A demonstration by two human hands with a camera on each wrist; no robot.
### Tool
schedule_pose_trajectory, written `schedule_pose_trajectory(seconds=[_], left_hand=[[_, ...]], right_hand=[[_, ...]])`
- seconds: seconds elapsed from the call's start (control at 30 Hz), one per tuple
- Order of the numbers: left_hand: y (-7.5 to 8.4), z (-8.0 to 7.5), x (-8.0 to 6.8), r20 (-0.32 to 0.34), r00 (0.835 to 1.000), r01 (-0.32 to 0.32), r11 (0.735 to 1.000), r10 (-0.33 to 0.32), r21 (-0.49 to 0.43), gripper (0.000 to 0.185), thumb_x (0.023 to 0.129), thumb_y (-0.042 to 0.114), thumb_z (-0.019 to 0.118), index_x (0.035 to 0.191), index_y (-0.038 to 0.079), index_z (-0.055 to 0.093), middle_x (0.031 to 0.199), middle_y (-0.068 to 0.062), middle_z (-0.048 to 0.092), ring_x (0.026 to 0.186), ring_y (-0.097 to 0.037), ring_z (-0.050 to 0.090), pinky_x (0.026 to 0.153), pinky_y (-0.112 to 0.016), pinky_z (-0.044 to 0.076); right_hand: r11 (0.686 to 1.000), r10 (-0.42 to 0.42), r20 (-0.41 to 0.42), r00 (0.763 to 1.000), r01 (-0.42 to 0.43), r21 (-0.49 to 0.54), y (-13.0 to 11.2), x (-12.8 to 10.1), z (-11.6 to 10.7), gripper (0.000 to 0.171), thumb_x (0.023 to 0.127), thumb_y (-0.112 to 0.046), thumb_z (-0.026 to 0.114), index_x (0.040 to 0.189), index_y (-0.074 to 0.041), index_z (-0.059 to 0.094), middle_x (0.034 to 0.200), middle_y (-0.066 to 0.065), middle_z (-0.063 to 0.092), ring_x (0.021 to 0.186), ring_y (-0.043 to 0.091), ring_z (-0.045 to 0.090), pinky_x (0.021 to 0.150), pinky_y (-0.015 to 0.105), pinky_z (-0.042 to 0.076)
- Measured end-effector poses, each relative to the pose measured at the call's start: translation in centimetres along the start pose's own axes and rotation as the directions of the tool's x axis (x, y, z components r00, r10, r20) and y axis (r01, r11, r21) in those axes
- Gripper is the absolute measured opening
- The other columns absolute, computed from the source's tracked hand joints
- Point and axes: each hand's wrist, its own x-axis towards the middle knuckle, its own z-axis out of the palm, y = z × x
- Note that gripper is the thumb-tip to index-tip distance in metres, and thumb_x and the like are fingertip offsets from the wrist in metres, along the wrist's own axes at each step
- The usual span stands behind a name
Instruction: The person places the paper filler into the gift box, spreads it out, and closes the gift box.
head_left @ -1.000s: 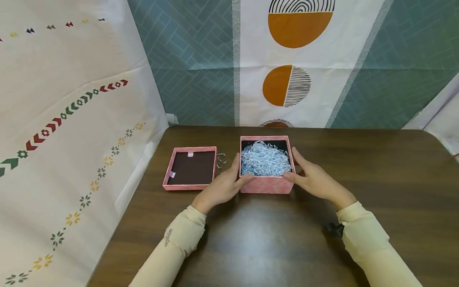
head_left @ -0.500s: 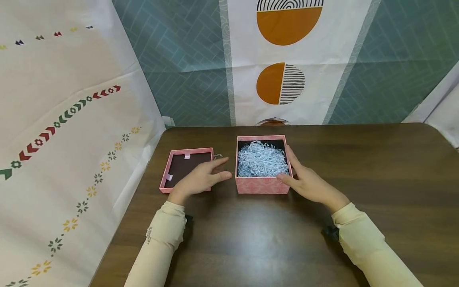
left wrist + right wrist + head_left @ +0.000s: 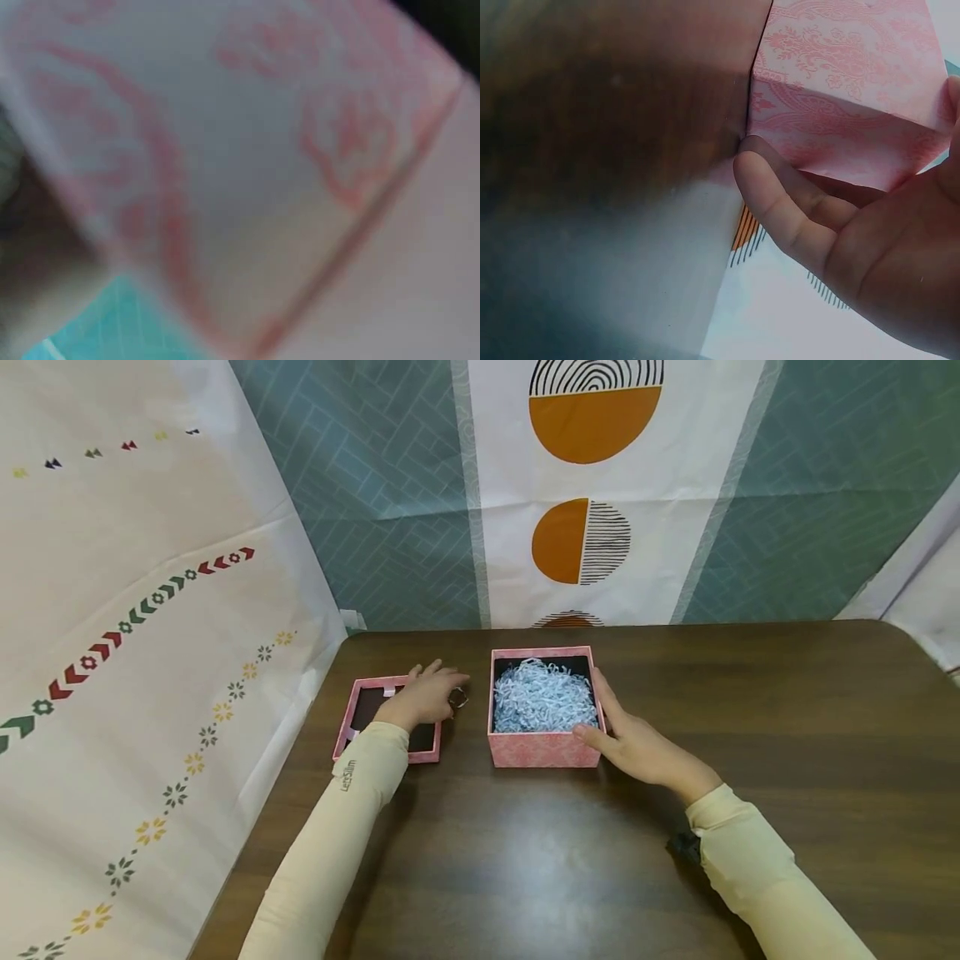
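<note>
A pink patterned box (image 3: 543, 750) with a dark inside stands on the table, filled with pale blue shredded paper (image 3: 542, 696). My right hand (image 3: 641, 747) rests against its near right corner, thumb at the front rim and fingers along the right side. In the right wrist view those fingers (image 3: 780, 202) lie fairly straight by the pink wall. To the left, the pink lid (image 3: 426, 757) lies with its dark inside up. My left hand (image 3: 429, 697) reaches over its right part, fingers spread above a small thin loop like a chain (image 3: 457, 698). Whether the fingers touch the loop is unclear.
Brown wooden table (image 3: 540, 860) under everything. A teal and white patterned cloth (image 3: 390, 510) hangs behind its far edge, and a white embroidered cloth (image 3: 150, 693) hangs along the left side. The left wrist view is blurred, filled by a pink patterned surface (image 3: 225, 150).
My left hand has let go of the box's left side and moved left, over the lid's right part and the thin loop. The right hand stays at the box; its position is nearly unchanged.
</note>
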Motion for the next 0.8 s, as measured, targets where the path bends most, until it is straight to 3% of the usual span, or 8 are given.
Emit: schedule_pose_trajectory(seconds=[0.1, 0.2, 0.33, 0.53, 0.67, 0.8], left_hand=[[-0.5, 0.6, 0.6, -0.016, 1.0, 0.006, 0.997, -0.005, 0.075, 0.052, 0.077, 0.006, 0.068, 0.127, 0.014, 0.061, 0.131, -0.011, 0.053, 0.134, -0.036, 0.028, 0.105, -0.061, 0.01], [-1.0, 1.2, 0.7, -0.078, 0.997, 0.008, 0.997, -0.002, 0.081, 0.032, 0.077, 0.008, 0.069, 0.109, 0.016, 0.069, 0.113, -0.006, 0.062, 0.124, -0.033, 0.041, 0.105, -0.061, 0.01], [-1.5, 1.8, 0.8, -0.148, 0.989, -0.012, 0.999, 0.017, 0.035, 0.014, 0.078, 0.006, 0.068, 0.085, 0.018, 0.07, 0.088, 0.002, 0.064, 0.11, -0.027, 0.05, 0.105, -0.06, 0.01], [-2.0, 2.0, 1.2, -0.213, 0.976, -0.071, 0.993, 0.048, -0.098, 0.021, 0.08, 0.003, 0.069, 0.067, 0.019, 0.069, 0.067, 0.009, 0.06, 0.088, -0.019, 0.056, 0.107, -0.059, 0.007], [-2.1, 1.3, 1.1, -0.287, 0.958, -0.086, 0.957, 0.003, -0.277, 0.015, 0.081, 0.005, 0.074, 0.07, 0.015, 0.072, 0.068, 0.008, 0.064, 0.083, -0.017, 0.061, 0.108, -0.054, 0.0], [-1.3, -0.3, 0.5, -0.406, 0.913, -0.142, 0.89, -0.052, -0.434, 0.009, 0.08, 0.006, 0.075, 0.074, 0.011, 0.074, 0.078, 0.002, 0.068, 0.097, -0.02, 0.061, 0.11, -0.05, -0.001]], right_hand=[[1.0, 0.005, 0.004, 1.0, -0.005, 0.004, -0.1, 0.0, 0.3, 0.09, 0.093, -0.053, 0.049, 0.147, -0.032, -0.021, 0.157, 0.003, -0.007, 0.135, 0.04, 0.025, 0.104, 0.057, 0.022], [1.0, 0.001, 0.005, 1.0, -0.001, -0.008, -0.2, 0.2, 0.4, 0.092, 0.093, -0.055, 0.049, 0.148, -0.028, -0.019, 0.157, 0.004, -0.006, 0.137, 0.039, 0.02, 0.103, 0.058, 0.022], [1.0, -0.004, 0.015, 1.0, 0.004, 0.015, -0.3, 0.1, 0.3, 0.091, 0.093, -0.053, 0.049, 0.147, -0.032, -0.021, 0.157, 0.002, -0.009, 0.137, 0.038, 0.02, 0.105, 0.057, 0.021], [1.0, 0.004, 0.007, 1.0, -0.004, 0.017, -0.2, -0.1, 0.1, 0.092, 0.093, -0.054, 0.049, 0.148, -0.029, -0.02, 0.157, 0.002, -0.009, 0.138, 0.037, 0.016, 0.104, 0.057, 0.02], [1.0, 0.019, 0.0, 1.0, -0.019, 0.012, 0.0, -0.1, -0.1, 0.093, 0.091, -0.057, 0.049, 0.149, -0.029, -0.019, 0.157, 0.002, -0.007, 0.139, 0.037, 0.016, 0.103, 0.058, 0.021], [1.0, 0.018, -0.004, 1.0, -0.018, -0.003, 0.2, -0.1, -0.2, 0.093, 0.091, -0.058, 0.048, 0.149, -0.028, -0.019, 0.157, 0.003, -0.008, 0.138, 0.039, 0.017, 0.103, 0.059, 0.022]])
